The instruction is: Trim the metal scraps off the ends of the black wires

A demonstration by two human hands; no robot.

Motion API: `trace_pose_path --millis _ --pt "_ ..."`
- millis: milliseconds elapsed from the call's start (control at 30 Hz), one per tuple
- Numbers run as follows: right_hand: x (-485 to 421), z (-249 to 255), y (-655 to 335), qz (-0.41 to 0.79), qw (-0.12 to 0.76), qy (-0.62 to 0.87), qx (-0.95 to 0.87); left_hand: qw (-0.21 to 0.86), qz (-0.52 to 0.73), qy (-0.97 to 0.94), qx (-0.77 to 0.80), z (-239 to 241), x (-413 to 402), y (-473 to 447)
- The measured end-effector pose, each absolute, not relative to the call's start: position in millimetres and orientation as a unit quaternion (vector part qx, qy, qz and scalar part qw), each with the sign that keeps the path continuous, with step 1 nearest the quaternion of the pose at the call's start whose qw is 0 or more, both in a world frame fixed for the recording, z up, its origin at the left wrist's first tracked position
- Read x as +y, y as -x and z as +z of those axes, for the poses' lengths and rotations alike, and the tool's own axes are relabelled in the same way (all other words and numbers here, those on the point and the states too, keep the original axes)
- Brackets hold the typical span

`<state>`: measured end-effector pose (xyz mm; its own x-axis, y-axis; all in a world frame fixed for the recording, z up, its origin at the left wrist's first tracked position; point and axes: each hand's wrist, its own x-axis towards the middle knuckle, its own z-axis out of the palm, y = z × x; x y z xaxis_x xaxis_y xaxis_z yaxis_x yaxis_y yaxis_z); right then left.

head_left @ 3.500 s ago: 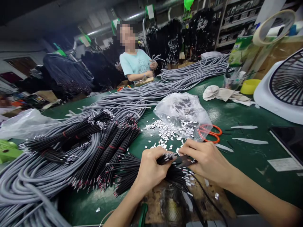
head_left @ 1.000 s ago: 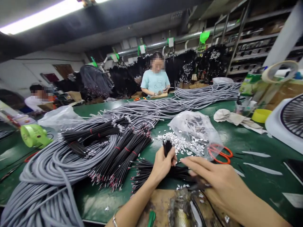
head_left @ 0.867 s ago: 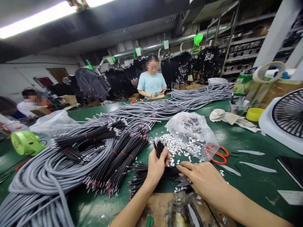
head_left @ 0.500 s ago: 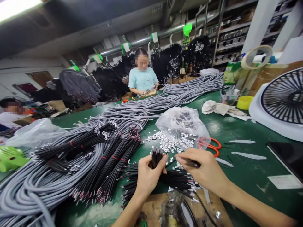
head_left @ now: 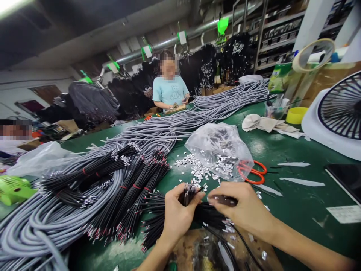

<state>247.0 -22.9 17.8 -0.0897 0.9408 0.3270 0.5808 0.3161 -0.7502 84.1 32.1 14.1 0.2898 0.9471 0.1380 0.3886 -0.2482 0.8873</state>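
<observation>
My left hand [head_left: 177, 212] is closed around a small bundle of short black wires [head_left: 188, 192], their metal-tipped ends sticking up past my thumb. My right hand [head_left: 239, 210] is just to its right, fingers pinched on a small dark piece [head_left: 225, 200] held toward the wire tips. Under both hands lies a loose heap of black wires [head_left: 158, 222] on the green table [head_left: 296, 192]. Small silver terminals [head_left: 197, 169] are scattered just beyond my hands, spilling from a clear plastic bag [head_left: 220, 148].
Tied black wire bundles [head_left: 132, 184] and long grey cables [head_left: 42, 222] fill the left. Orange scissors [head_left: 255, 173] lie right of the bag, a white fan [head_left: 335, 113] and a yellow bowl [head_left: 296, 114] at far right. A person in a light blue shirt [head_left: 169, 92] works across the table.
My left hand has tilted the wire bundle from upright toward my right hand and lowered it. My right hand lifted off the heap with the dark piece. The camera dipped down.
</observation>
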Motion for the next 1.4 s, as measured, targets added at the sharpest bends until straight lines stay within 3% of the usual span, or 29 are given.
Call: trace_pose_path --millis 100,367,667,900,1300,1400 --pt "-24 18 -246 0.183 0.493 0.555 -0.645 0.374 0.362 -0.715 0.466 16 30 -84" --pt "-24 13 -246 0.179 0.519 0.519 -0.656 0.409 0.319 -0.718 0.464 18 24 -85" --pt "-26 15 -243 0.223 0.493 0.537 -0.648 0.396 0.338 -0.724 0.452 24 23 -87" --pt "-24 15 -244 0.192 0.460 0.585 -0.640 0.372 0.356 -0.723 0.461 24 22 -87" --pt "-25 14 -245 0.213 0.480 0.556 -0.645 0.327 0.384 -0.730 0.462 18 21 -88" --pt "-27 14 -244 0.210 0.481 0.559 -0.641 0.356 0.402 -0.703 0.467 18 22 -89"
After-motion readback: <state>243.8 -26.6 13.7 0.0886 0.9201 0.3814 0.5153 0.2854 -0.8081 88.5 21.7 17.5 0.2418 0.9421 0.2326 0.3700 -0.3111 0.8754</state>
